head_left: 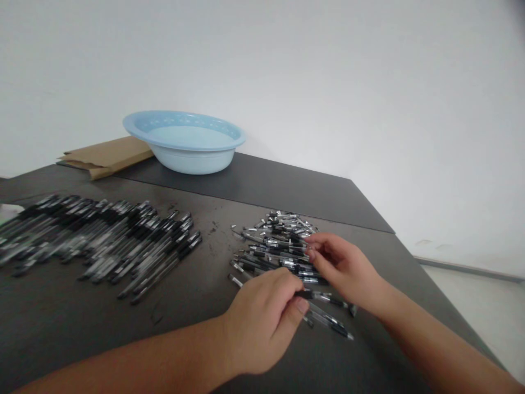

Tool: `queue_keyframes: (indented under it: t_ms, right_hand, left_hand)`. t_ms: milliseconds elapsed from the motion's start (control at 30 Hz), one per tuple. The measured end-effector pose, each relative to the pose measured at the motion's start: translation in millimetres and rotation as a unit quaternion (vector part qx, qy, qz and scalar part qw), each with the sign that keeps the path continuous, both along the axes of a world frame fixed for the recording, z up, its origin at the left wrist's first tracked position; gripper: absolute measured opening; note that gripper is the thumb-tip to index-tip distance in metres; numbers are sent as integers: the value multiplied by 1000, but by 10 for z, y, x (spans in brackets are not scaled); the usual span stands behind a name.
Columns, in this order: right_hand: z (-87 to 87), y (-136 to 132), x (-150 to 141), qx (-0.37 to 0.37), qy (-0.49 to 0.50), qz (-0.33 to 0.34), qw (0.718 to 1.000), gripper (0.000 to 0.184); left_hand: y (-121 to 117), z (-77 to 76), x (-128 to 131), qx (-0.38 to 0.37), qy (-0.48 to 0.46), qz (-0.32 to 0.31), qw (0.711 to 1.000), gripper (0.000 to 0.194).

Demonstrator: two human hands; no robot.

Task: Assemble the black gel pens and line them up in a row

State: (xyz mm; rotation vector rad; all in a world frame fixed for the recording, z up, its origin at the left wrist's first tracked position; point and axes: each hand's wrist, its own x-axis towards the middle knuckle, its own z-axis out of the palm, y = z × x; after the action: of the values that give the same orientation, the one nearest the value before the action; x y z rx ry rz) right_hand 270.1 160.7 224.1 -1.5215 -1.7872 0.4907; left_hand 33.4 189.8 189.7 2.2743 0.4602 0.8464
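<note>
A loose pile of clear-barrelled black pens [283, 253] lies on the dark table in front of me. My left hand [266, 323] is closed at the near side of this pile, its thumb and fingers pinching a pen [324, 297] that points out to the right. Over the pile's right side, my right hand [348, 268] has its thumb and forefinger closed at the end of another pen [296, 246]. Below my fingers another pen [328, 319] lies slanting, partly hidden by my left hand.
To the left, many capped pens [123, 235] lie side by side in a slanting row. A light blue basin [194, 158] stands at the back by the white wall, with a brown paper bag [110, 156] beside it. The table's right edge [443, 301] runs past my right arm.
</note>
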Motion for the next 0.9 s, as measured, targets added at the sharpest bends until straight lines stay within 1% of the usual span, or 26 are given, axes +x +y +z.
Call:
queue_keyframes:
  t_ms: [33, 67, 100, 167, 233, 300, 433, 567, 767, 900]
  right_hand:
    - [-46, -124, -16, -1, 62, -8, 998, 24]
    - [-89, -227, -31, -1, 107, -9, 994, 21]
    - [-127, -308, -43, 7, 138, -5, 990, 16]
    - [-190, -410, -48, 54, 165, 4, 985, 7]
    - [-236, -457, -34, 111, 163, 16, 980, 9]
    - [-265, -485, -25, 142, 165, 25, 976, 15]
    - [-272, -542, -73, 130, 205, 38, 969, 20]
    - [-238, -600, -134, 121, 211, 57, 968, 23]
    - [-218, -625, -114, 135, 188, 8, 973, 18]
    - [-244, -603, -82, 131, 151, 5, 980, 16]
  left_hand:
    - [6, 5, 2, 0, 6, 7, 1000, 20]
    - [11, 10, 6, -1, 14, 11, 1000, 20]
    - [14, 15, 11, -2, 22, 14, 1000, 20]
    - [19, 25, 20, -1, 31, 18, 999, 20]
    - [25, 33, 28, 1, 34, 24, 999, 19]
    - [35, 38, 38, 4, 41, 31, 999, 20]
    - [60, 40, 62, 3, 65, 28, 997, 21]
    - [66, 54, 75, -5, 77, 35, 996, 22]
    - [53, 78, 75, -11, 89, 33, 995, 24]
    - [62, 68, 82, -9, 96, 27, 995, 26]
